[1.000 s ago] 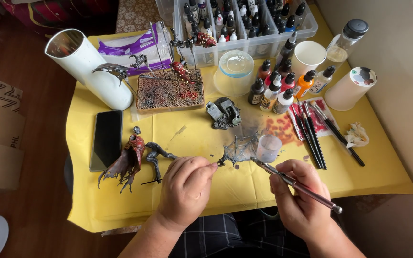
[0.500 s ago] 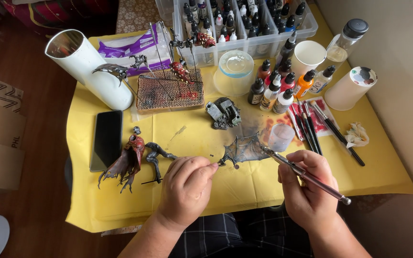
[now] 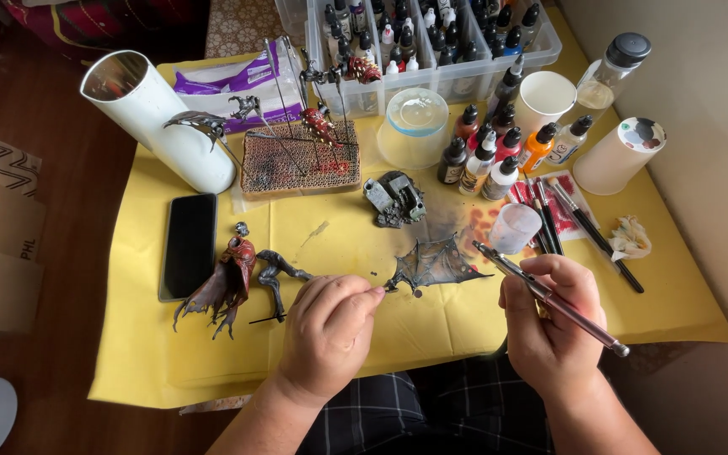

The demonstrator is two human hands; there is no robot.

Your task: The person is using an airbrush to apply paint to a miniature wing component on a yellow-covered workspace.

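Note:
My left hand [image 3: 328, 331] pinches the stem of a dark bat-like miniature wing [image 3: 436, 264] and holds it just above the yellow tablecloth [image 3: 381, 337]. My right hand [image 3: 549, 324] is shut on a slim metal airbrush [image 3: 541, 291]; its tip points up-left, close to the wing's right edge. A red and grey winged figure [image 3: 227, 282] and a grey legs piece [image 3: 278, 274] lie left of my left hand.
A black phone [image 3: 189, 244] lies at the left. Behind are a white tube [image 3: 157, 118], a corrugated block [image 3: 299, 158] stuck with parts on wires, a grey base piece [image 3: 395, 199], several paint bottles [image 3: 499, 152], cups [image 3: 541, 99], brushes [image 3: 579, 223] and a bottle bin [image 3: 431, 42].
My right hand has brought the airbrush lower and nearer to the wing. The small plastic cup now stands clear on the table right of the wing. My left hand stays put.

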